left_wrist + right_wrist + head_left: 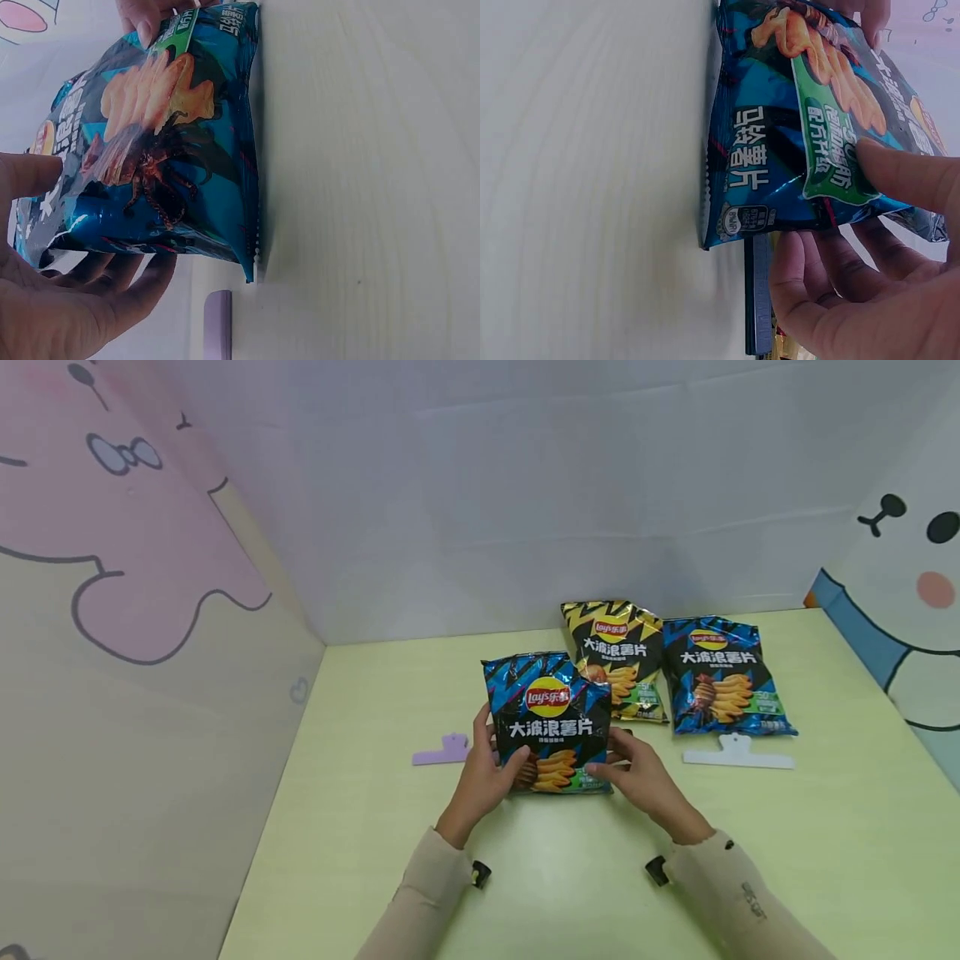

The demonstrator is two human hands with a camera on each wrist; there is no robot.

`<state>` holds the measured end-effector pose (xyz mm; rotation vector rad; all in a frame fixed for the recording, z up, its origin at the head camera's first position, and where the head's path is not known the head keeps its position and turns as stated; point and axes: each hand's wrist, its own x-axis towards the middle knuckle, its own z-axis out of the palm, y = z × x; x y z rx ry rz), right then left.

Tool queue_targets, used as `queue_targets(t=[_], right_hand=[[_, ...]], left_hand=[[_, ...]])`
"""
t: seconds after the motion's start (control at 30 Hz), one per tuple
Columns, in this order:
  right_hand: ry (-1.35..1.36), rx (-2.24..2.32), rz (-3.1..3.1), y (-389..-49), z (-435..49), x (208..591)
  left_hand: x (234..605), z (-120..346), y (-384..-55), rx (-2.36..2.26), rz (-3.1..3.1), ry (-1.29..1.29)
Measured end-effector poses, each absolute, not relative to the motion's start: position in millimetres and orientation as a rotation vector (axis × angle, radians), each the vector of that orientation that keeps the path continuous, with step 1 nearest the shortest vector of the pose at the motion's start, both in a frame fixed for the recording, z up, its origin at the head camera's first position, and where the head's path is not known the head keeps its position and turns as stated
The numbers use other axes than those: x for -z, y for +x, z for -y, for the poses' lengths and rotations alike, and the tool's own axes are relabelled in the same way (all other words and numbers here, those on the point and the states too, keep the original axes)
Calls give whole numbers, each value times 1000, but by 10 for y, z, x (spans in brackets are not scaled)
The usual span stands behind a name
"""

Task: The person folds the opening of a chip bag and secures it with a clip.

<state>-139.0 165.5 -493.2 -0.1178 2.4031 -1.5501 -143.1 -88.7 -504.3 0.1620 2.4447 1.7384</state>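
A blue-and-black bag of potato chips (551, 727) is held nearly upright between both hands, its printed front toward me. My left hand (487, 772) grips the left side, thumb on the front and fingers behind. On the right side, my right hand (641, 777) grips it the same way, its thumb over the green patch. Low in the left wrist view, the bag's bottom edge (251, 187) runs close along the table. A purple bag clip (442, 757) lies partly hidden behind the left hand. Behind the right fingers, a dark clip (758, 300) shows in the right wrist view.
At the back right stand a yellow-and-black chip bag (618, 652) and another blue-and-black chip bag (723, 681), side by side. In front of the latter lies a white bag clip (738, 758). A printed curtain (525, 510) borders the pale table (360, 860) behind.
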Motion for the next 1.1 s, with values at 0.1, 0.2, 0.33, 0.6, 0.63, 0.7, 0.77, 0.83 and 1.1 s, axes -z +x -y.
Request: queue_targets(t=[0.1,0.2,0.33,0.6,0.63,0.7,0.77,0.83,1.1], right_hand=[[-121,1560,-2403,-1380,-1648,4922],[-133,1565,-2422,-1373,-1648,4923],[-128,1567,-2445,-1372,-1653,4931],[-123,1591,-2431,-1324,-1634,4981],[-129,1599,-2430,-1315,-1634,4989],[-147,1619,-2428,-1295,-1631,5002],[-167,1640,-2425,-1277,-1630,5006],[-184,1654,-2424,-1264,-1629,5007],[-201,1653,-2437,-1237,-1640,5012]], left_hand=[[5013,912,-1467,-1738,-2481,145],[4905,955,-1552,-1752,-2561,143],[4621,1014,-1732,-1755,-2731,236],[4098,904,-1936,-1380,-3008,595],[4070,866,-1939,-1304,-3031,628],[4042,788,-1939,-1145,-3079,695],[4026,714,-1931,-1014,-3115,754],[4027,646,-1928,-911,-3143,783],[4005,398,-1925,-540,-3241,787]])
